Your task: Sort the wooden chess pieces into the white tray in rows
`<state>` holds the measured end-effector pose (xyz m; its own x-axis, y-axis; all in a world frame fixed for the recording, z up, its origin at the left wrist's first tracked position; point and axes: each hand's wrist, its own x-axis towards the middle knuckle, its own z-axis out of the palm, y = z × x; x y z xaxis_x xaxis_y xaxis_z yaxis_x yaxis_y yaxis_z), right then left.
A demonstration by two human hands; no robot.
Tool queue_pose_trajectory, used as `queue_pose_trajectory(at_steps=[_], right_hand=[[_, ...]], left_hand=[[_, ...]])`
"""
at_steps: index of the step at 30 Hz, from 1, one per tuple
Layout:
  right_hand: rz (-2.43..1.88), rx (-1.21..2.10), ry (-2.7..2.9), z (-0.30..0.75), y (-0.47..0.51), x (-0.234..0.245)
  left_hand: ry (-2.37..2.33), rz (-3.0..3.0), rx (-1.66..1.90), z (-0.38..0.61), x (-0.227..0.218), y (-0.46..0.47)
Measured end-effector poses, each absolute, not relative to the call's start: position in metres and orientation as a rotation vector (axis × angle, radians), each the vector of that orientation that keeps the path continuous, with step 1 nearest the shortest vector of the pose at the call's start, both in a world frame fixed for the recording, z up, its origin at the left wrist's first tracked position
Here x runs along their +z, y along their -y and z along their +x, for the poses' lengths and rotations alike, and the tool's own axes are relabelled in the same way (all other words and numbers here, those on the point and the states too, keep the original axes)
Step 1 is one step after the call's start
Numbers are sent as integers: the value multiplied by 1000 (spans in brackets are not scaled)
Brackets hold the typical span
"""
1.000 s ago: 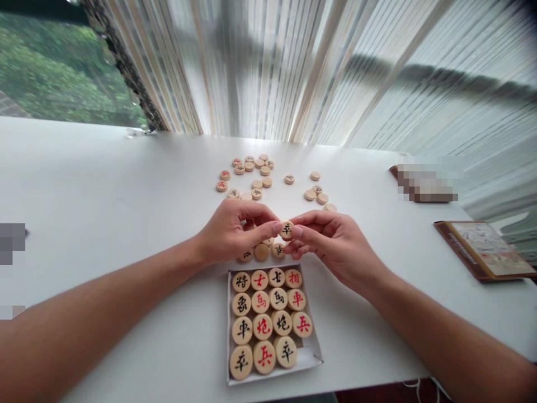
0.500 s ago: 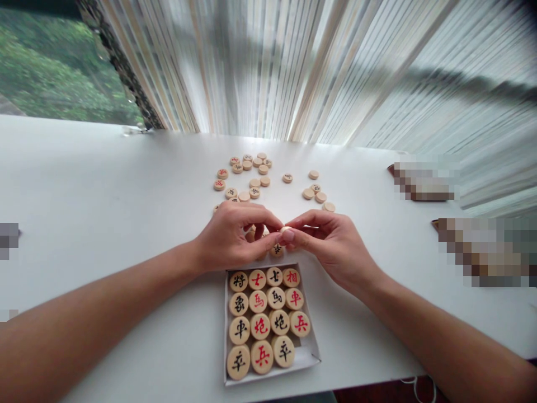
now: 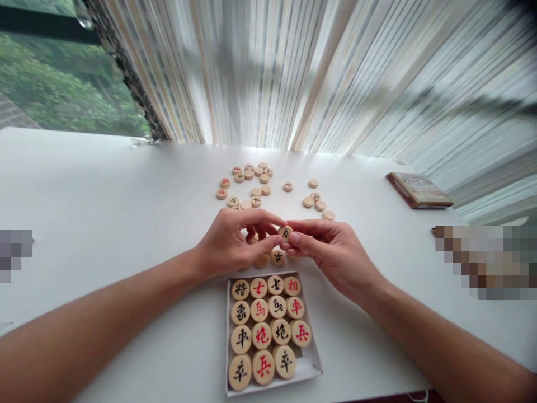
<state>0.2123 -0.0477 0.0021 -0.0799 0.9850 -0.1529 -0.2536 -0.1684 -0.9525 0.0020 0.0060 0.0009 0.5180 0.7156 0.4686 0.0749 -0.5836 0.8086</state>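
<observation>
Both hands meet over the white table (image 3: 104,190), pinching one round wooden chess piece (image 3: 286,232) with a black character facing me. My left hand (image 3: 230,243) grips its left side with thumb and fingertips; my right hand (image 3: 331,252) grips its right side. Just below them a shallow white box (image 3: 312,364) holds several wooden pieces in rows, marked in red and black. A few more pieces (image 3: 277,257) lie under my fingers, partly hidden.
Several loose wooden pieces (image 3: 251,182) lie scattered farther back, with a smaller cluster (image 3: 316,200) to their right. A brown flat box (image 3: 419,190) lies at the far right. Striped curtains hang behind the table, with a window at the upper left.
The piece between my fingers was turned edge-on half a second ago; its black character faces up again now. Both hands stay in about the same spot over the box.
</observation>
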Motion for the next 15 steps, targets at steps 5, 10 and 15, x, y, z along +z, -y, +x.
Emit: queue_pose_trajectory(at_steps=[5, 10, 15], right_hand=[[-1089, 1531, 989, 213, 46, 0], [-1077, 1541, 1002, 209, 44, 0], [-1066, 1536, 1036, 207, 44, 1]], left_hand=[[-641, 1903, 1070, 1, -3, -7], [-693, 1858, 1073, 1, -10, -8], [-637, 1713, 1040, 2, -12, -7]])
